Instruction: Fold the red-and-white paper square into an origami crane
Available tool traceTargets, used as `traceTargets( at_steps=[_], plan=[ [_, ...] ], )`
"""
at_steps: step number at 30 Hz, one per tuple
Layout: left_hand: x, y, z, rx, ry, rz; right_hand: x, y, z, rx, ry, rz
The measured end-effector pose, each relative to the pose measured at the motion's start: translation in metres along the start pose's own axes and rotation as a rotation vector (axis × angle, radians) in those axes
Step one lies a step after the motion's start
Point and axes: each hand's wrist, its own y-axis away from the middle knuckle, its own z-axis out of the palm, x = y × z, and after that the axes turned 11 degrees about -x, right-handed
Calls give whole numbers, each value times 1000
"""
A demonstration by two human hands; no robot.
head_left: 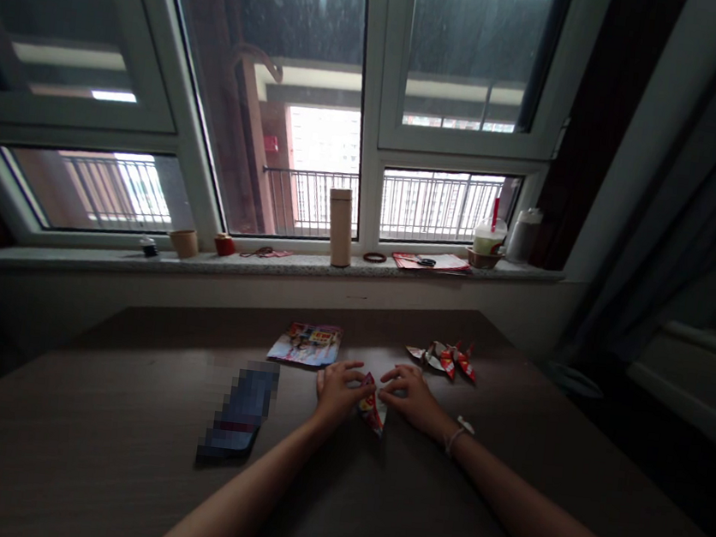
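A small piece of folded, colourfully printed paper [372, 410] lies on the dark wooden table [118, 448] between my hands. My left hand [336, 389] presses on its left side with bent fingers. Fingertips of my right hand [412, 395] pinch its upper right edge. A stack of printed paper sheets [306, 343] sits just beyond my left hand. Folded red and white paper figures [444, 358] lie beyond my right hand. A string bracelet [458, 432] circles my right wrist.
A dark flat object [240, 414], blurred out, lies left of my left arm. The window sill [268, 265] holds a tall tan flask [340, 226], small cups [183, 242], a lidded drink with a red straw [489, 236], scissors and papers [427, 262]. Dark curtains [694, 212] hang on the right.
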Motion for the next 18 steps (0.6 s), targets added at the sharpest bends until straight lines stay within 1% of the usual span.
traceTargets(
  at_steps=[7,14,18],
  plan=[
    [0,0,1,18,39,-12,-2,-1,4,65,-9,-20],
    [1,1,2,42,80,6,-4,1,4,75,-11,-50],
    [-1,-1,3,43,72,2,-4,1,3,105,-25,-52]
  ],
)
